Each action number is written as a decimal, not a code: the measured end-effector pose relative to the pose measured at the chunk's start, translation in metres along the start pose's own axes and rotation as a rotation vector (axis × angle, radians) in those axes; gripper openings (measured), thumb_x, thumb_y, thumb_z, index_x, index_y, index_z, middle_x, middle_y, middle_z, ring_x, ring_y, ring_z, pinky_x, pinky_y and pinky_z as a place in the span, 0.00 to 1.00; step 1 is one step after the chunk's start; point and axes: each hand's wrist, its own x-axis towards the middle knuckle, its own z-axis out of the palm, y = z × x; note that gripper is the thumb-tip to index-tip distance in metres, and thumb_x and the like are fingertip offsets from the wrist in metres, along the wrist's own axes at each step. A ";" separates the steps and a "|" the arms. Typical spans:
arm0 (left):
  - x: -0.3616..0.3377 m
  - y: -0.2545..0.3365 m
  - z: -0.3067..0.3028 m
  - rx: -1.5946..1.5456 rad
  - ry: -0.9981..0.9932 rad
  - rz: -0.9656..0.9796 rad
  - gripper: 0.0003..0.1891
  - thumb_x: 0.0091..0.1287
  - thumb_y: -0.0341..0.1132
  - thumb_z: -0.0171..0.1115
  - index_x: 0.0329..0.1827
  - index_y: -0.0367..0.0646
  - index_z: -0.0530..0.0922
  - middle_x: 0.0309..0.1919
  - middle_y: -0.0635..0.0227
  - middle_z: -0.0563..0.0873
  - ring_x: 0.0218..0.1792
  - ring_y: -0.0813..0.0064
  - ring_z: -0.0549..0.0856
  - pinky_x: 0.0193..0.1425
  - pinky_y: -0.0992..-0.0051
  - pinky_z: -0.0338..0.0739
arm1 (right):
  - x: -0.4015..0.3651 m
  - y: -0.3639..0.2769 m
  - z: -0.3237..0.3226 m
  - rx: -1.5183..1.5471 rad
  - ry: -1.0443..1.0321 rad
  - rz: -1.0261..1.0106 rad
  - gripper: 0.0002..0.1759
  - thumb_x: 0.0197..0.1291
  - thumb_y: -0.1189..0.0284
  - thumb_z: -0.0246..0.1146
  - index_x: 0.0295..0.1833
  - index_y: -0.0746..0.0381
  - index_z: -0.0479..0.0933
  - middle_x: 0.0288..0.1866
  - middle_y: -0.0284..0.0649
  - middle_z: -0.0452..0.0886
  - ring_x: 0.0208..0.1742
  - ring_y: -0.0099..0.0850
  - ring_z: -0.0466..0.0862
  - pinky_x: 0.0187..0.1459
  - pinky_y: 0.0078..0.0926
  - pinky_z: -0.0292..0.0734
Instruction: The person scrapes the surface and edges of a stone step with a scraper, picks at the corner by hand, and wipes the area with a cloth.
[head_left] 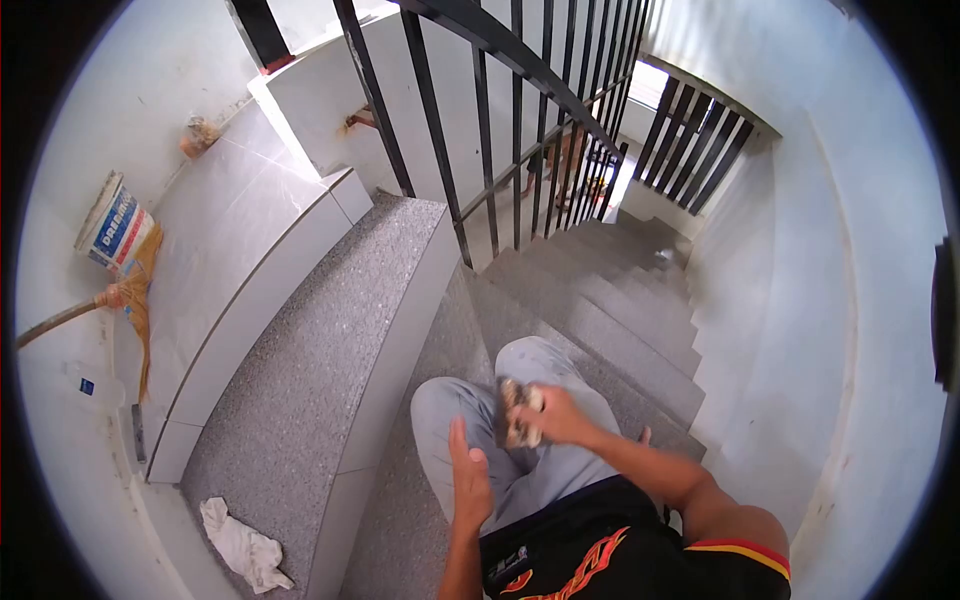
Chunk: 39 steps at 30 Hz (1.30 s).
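My right hand (560, 415) is closed around a small mottled tan-and-dark thing (515, 425), blurred, whose kind I cannot make out. It is held over my lap, between the knees of my grey trousers (440, 410). Beside it on the left, my left hand (472, 480) is raised edge-on with the fingers stretched out and nothing in it. A small gap separates the left hand from the held thing. On the speckled grey step (330, 300) at lower left lies a crumpled white cloth (243, 547).
Stairs (600, 270) descend ahead, with a black railing (480, 130) on their left and a white wall (770, 260) on the right. A paint bucket (115, 225) and a broom (140, 285) are on the tiled upper landing (235, 190). Someone's legs (535, 170) show below, behind the bars.
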 end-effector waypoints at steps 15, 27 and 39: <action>0.035 -0.016 -0.032 -0.280 0.499 -0.108 0.46 0.65 0.73 0.30 0.77 0.48 0.48 0.75 0.56 0.51 0.76 0.61 0.50 0.75 0.55 0.42 | -0.048 -0.052 0.039 -0.226 -0.177 -0.417 0.12 0.53 0.73 0.59 0.41 0.71 0.76 0.37 0.50 0.75 0.37 0.50 0.78 0.38 0.40 0.75; -0.031 0.014 -0.013 -0.289 -0.113 -0.040 0.46 0.66 0.60 0.54 0.74 0.33 0.49 0.69 0.51 0.62 0.70 0.58 0.63 0.71 0.61 0.57 | -0.051 -0.057 0.055 -0.221 -0.184 -0.405 0.31 0.52 0.71 0.63 0.62 0.71 0.67 0.56 0.54 0.68 0.53 0.51 0.76 0.49 0.39 0.76; -0.021 -0.001 -0.039 0.509 0.220 -0.096 0.38 0.63 0.45 0.64 0.71 0.37 0.59 0.60 0.47 0.69 0.63 0.49 0.68 0.67 0.57 0.61 | -0.015 0.002 -0.009 -0.842 0.128 -0.208 0.49 0.51 0.45 0.65 0.65 0.74 0.62 0.63 0.56 0.64 0.60 0.53 0.69 0.59 0.50 0.66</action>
